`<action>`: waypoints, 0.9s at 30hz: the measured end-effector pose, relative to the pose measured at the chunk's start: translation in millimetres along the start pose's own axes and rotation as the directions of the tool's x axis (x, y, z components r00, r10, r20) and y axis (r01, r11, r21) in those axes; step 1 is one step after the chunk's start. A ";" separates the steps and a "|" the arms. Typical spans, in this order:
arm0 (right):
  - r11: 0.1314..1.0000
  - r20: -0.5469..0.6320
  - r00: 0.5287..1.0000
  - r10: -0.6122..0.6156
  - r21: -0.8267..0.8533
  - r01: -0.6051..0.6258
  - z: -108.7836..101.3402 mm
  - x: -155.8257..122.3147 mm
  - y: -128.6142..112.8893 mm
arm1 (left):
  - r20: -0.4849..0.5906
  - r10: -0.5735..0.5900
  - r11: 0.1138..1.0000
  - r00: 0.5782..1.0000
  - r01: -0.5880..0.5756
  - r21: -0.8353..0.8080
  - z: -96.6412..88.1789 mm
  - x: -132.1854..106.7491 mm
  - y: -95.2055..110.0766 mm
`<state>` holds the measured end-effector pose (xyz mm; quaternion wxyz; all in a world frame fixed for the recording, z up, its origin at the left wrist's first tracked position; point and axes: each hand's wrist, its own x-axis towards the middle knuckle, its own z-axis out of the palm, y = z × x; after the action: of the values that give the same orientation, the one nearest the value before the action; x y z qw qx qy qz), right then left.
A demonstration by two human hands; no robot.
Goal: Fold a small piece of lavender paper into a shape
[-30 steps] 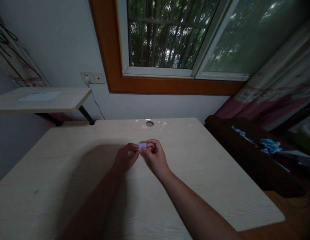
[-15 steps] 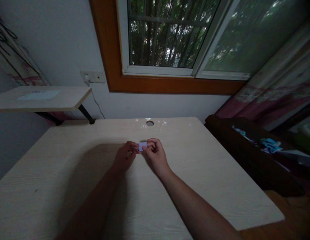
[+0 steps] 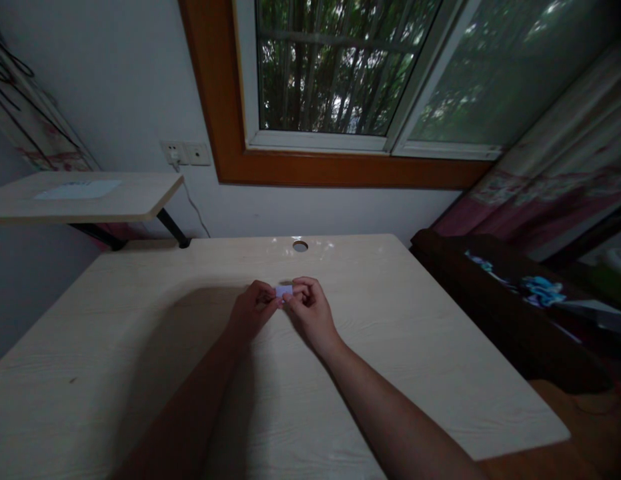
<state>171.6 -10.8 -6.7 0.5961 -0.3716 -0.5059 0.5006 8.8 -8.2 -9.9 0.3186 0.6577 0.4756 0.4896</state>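
Note:
A small pale lilac piece of paper [image 3: 284,291] is pinched between my two hands, above the far middle of the light wooden desk [image 3: 410,347]. My left hand [image 3: 251,308] grips its left side, with the thumb at the lower edge. On the other side my right hand [image 3: 313,308] holds the right part between thumb and fingers. Both thumbs nearly meet at the bottom of the paper. Fingers cover its edges, so I cannot tell how it is folded.
Behind the hands is a round cable hole [image 3: 300,246] in the desk. A raised shelf [image 3: 140,200] with a paper sheet [image 3: 80,190] stands at the left. A wall socket [image 3: 185,153] and a window lie beyond. Dark furniture [image 3: 470,287] with blue cloth [image 3: 543,291] is at the right.
My left thumb has moved right along the lower edge of the paper, toward my right thumb. The paper has shifted slightly left and shows less of its face.

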 end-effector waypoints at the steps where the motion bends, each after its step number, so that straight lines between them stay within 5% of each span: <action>1: 1.000 0.001 1.000 -0.002 -0.007 0.002 -0.1 0.0 0.3 | -0.001 -0.003 1.000 1.000 0.003 0.005 -0.1 0.2 -0.6; 27: 0.999 -0.023 1.000 0.018 -0.027 -0.019 -3.8 1.1 1.1 | 0.009 -0.097 0.980 0.995 0.097 -0.175 -0.2 4.9 1.0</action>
<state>175.0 -9.3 -8.3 0.5920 -0.3899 -0.5026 0.4949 9.3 -4.0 -7.2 0.3989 0.6032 0.4622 0.5132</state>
